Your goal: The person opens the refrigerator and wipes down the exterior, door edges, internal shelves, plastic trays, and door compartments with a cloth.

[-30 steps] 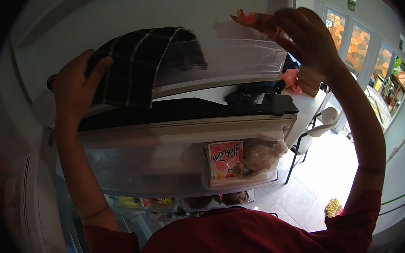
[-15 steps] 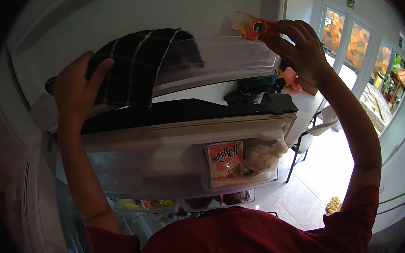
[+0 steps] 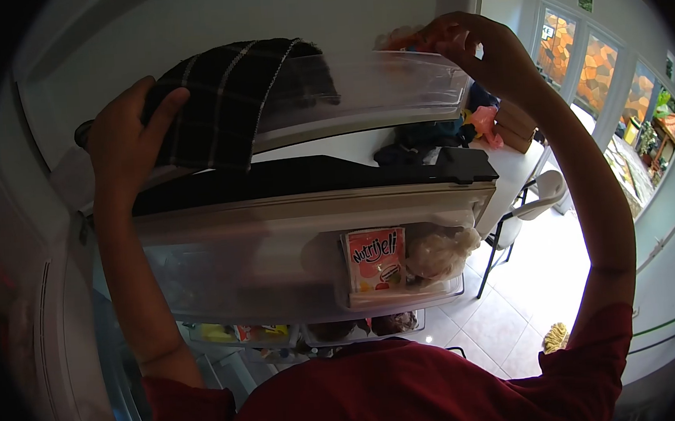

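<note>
A black plaid cloth (image 3: 212, 94) with pale stripes hangs over the left part of the clear upper door shelf (image 3: 392, 89). My left hand (image 3: 124, 127) grips its left side, thumb across the front and the other fingers mostly hidden. Over the shelf's right end, my right hand (image 3: 490, 47) is closed on a crinkled reddish-orange plastic packet (image 3: 450, 34). Part of that packet reaches left behind the shelf's rim, and its printing cannot be read.
Below, another door shelf (image 3: 265, 294) holds a pink Nutrijeli packet (image 3: 376, 260) and a knotted plastic bag (image 3: 438, 256). Lower trays (image 3: 361, 330) carry more food packs. To the right are a white table (image 3: 480, 177) with a pink bag (image 3: 486, 126), and a chair (image 3: 536, 196).
My right hand has shifted slightly up and now bends over the shelf end. The orange packet's label no longer shows. My left hand stays on the cloth; the view has moved a little.
</note>
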A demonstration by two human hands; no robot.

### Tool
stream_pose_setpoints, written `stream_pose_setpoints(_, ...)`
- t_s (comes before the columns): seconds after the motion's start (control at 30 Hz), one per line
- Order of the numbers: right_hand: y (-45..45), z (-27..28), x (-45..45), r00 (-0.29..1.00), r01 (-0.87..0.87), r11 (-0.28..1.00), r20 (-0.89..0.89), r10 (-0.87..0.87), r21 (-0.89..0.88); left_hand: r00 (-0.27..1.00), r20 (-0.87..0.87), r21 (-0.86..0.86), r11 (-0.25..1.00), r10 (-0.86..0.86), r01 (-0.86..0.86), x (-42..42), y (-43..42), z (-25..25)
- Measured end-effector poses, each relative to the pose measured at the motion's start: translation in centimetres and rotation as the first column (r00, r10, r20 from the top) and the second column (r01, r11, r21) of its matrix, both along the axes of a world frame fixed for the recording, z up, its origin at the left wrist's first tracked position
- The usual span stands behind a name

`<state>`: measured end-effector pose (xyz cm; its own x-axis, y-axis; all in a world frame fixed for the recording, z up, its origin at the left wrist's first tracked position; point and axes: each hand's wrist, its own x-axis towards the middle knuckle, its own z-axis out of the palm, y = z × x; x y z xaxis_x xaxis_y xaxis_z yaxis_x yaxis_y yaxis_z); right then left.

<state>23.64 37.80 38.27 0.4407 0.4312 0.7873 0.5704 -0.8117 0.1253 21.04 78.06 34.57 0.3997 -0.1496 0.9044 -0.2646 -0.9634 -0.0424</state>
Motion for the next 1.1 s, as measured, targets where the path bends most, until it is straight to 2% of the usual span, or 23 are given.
stream_pose_setpoints(0.13,1.0,1.0,0.7,0.983,0.112,0.994,-0.146,-0.110,0.008,1.000,0.012,0.012,1.000,-0.002,0.002,0.0,0.0,0.0)
stream_pose_setpoints(0.2,0.9,1.5,1.2,0.971,0.140,0.990,-0.194,-0.139,-0.011,0.988,-0.147,-0.017,0.998,0.051,-0.054,-0.7,-0.4,0.4)
stream_pose_setpoints(0.27,0.7,2.0,2.1,0.975,0.170,0.978,-0.124,-0.185,-0.117,0.986,-0.160,-0.001,0.999,0.049,-0.050,-0.6,-0.1,0.5)
stream_pose_setpoints(0.43,0.3,2.6,4.0,0.973,0.180,0.975,-0.122,-0.196,-0.133,0.988,-0.153,0.065,0.998,0.009,0.001,-0.8,-0.8,0.9)
stream_pose_setpoints(0.5,0.5,2.9,3.6,0.978,0.166,0.976,-0.100,-0.181,-0.140,0.963,-0.267,0.047,0.998,-0.021,0.035,-1.6,-2.9,1.4)
stream_pose_setpoints(0.6,1.6,3.1,2.4,0.982,0.185,0.974,-0.005,-0.187,-0.130,0.966,-0.248,0.127,0.986,-0.071,0.106,-0.7,-4.4,1.4)
stream_pose_setpoints(0.67,2.5,3.0,1.9,0.961,0.276,0.955,0.059,-0.271,-0.107,0.966,-0.239,0.128,0.983,-0.096,0.129,-0.5,-5.9,1.6)
stream_pose_setpoints(0.73,2.3,3.1,1.7,0.964,0.266,0.957,0.031,-0.264,-0.114,0.928,-0.341,0.104,0.975,-0.152,0.198,-0.4,-7.7,2.0)
stream_pose_setpoints(0.77,2.2,3.2,1.5,0.966,0.257,0.959,0.000,-0.259,-0.119,0.952,-0.240,0.170,0.958,-0.189,0.233,0.0,-8.4,1.7)
stream_pose_setpoints(0.9,1.9,2.6,-0.6,0.968,0.251,0.966,0.001,-0.252,-0.068,0.939,-0.252,0.255,0.920,-0.234,0.298,2.0,-12.0,2.0)
stream_pose_setpoints(1.0,-0.1,1.8,-0.2,0.986,0.166,0.986,0.031,-0.166,0.019,0.950,-0.232,0.331,0.901,-0.211,0.281,2.8,-15.3,2.5)
stream_pose_setpoints(1.07,-1.2,1.5,0.4,0.998,0.019,0.999,0.063,-0.021,0.036,0.912,-0.366,0.350,0.880,-0.187,0.321,2.7,-17.3,3.3)
stream_pose_setpoints(1.1,-1.1,1.3,0.2,1.000,0.019,0.997,-0.006,-0.019,0.076,0.915,-0.356,0.352,0.879,-0.191,0.320,3.0,-18.1,3.4)
